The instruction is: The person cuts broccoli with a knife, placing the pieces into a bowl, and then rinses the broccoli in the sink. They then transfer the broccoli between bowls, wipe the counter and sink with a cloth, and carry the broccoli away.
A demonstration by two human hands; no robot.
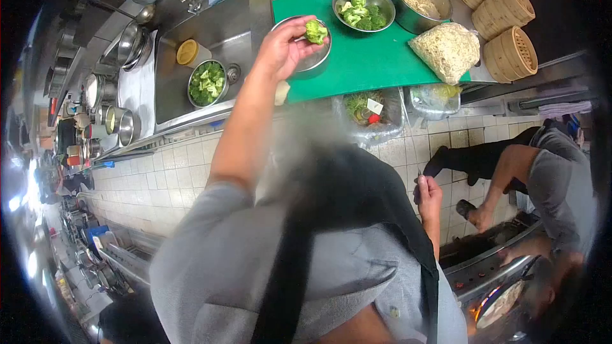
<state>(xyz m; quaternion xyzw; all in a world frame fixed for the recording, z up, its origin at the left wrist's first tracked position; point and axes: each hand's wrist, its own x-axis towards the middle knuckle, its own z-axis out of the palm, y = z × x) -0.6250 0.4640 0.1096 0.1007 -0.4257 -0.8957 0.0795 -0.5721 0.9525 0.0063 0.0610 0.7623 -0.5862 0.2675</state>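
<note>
My left hand (284,48) is raised over the green cutting board (376,67), its fingers closed on a broccoli floret (315,32). Directly below it stands a metal bowl (317,65), partly covered by the hand. To the right, another metal bowl (342,20) holds several broccoli florets (368,16). My right hand (429,196) is low by my side, away from the board. Its fingers are closed around something thin, mostly hidden, that I cannot make out.
A sink (172,92) with a bowl of greens (207,83) lies left. Right are a pot of noodles (417,3), a noodle bag (446,51) and bamboo steamers (510,54). A lined bin (376,124) stands below the counter. Another person (561,185) works near a lit stove.
</note>
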